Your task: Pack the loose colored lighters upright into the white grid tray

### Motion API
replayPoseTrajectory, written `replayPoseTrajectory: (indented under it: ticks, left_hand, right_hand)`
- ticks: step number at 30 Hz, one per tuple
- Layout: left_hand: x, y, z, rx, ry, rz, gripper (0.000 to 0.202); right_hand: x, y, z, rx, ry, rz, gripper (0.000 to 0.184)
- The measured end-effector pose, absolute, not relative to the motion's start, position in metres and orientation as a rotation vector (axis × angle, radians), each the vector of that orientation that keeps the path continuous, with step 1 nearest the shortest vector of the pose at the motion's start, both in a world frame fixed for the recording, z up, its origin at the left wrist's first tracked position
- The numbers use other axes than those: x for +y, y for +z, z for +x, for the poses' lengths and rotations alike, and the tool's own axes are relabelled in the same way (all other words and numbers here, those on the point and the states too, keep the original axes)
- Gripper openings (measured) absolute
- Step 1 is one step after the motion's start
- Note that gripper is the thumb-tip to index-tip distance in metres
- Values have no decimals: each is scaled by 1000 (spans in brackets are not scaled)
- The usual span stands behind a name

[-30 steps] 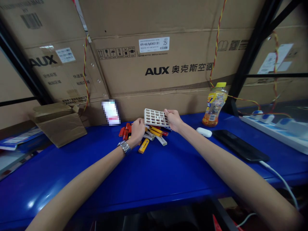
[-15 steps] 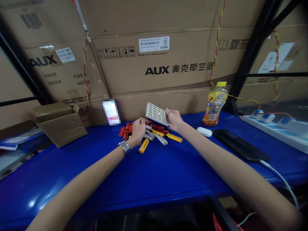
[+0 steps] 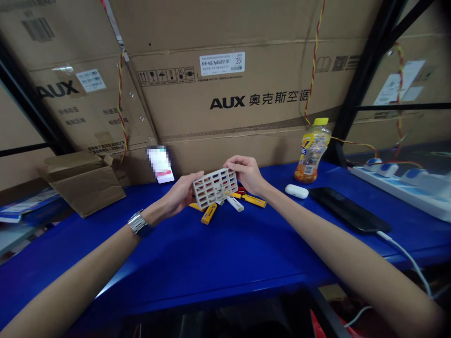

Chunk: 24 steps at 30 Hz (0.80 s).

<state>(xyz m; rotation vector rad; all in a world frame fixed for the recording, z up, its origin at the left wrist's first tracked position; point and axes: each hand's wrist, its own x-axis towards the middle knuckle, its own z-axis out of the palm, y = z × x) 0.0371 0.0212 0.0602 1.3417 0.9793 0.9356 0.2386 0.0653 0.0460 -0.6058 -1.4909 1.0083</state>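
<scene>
My left hand point(image 3: 178, 195) grips the left end of an off-white plastic grid tray point(image 3: 215, 188) with rows of rectangular openings. The fingers of my right hand point(image 3: 248, 175) close on its upper right corner. Held between both hands, the tray is tilted over a pile of small items that look like lighters. A yellow lighter point(image 3: 209, 213) and a white lighter point(image 3: 235, 203) lie in front of it, with another yellow lighter point(image 3: 254, 201) to the right. Red ones partly show behind the tray, and much of the pile is hidden.
On the blue table point(image 3: 211, 258) are a drink bottle point(image 3: 312, 152), a white earbud case point(image 3: 296, 191), a black phone point(image 3: 348, 209) with a cable, and a power strip point(image 3: 405, 190). A lit phone point(image 3: 160, 164) leans against large cartons. An open cardboard box point(image 3: 82, 183) stands left.
My left hand has left the pile and taken the tray's left end. The tray has come lower and turned its grid face toward me. My right hand has shifted to its upper right corner.
</scene>
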Motion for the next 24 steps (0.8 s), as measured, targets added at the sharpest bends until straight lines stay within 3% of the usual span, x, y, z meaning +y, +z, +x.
replayPoseTrajectory:
  ticks: [4, 7, 12, 17, 21, 24]
  left_hand:
    - [-18, 56, 27, 1007, 837, 1847, 30]
    - [-50, 50, 23, 965, 481, 2425, 26]
    - [-61, 34, 22, 845, 240, 3035, 30]
    - [-22, 21, 16, 889, 267, 3167, 33]
    - [1, 15, 11, 882, 374, 3158, 34]
    - [9, 13, 12, 859, 398, 3139, 34]
  right_hand:
    - [68, 47, 245, -1609, 945, -647, 15]
    - [75, 45, 254, -1669, 849, -732, 23]
    - [80, 37, 266, -2128, 526, -932, 18]
    - [78, 29, 265, -2544, 36, -970, 15]
    - [83, 22, 262, -2604, -104, -1033, 20]
    - [90, 19, 264, -2608, -126, -1074, 15]
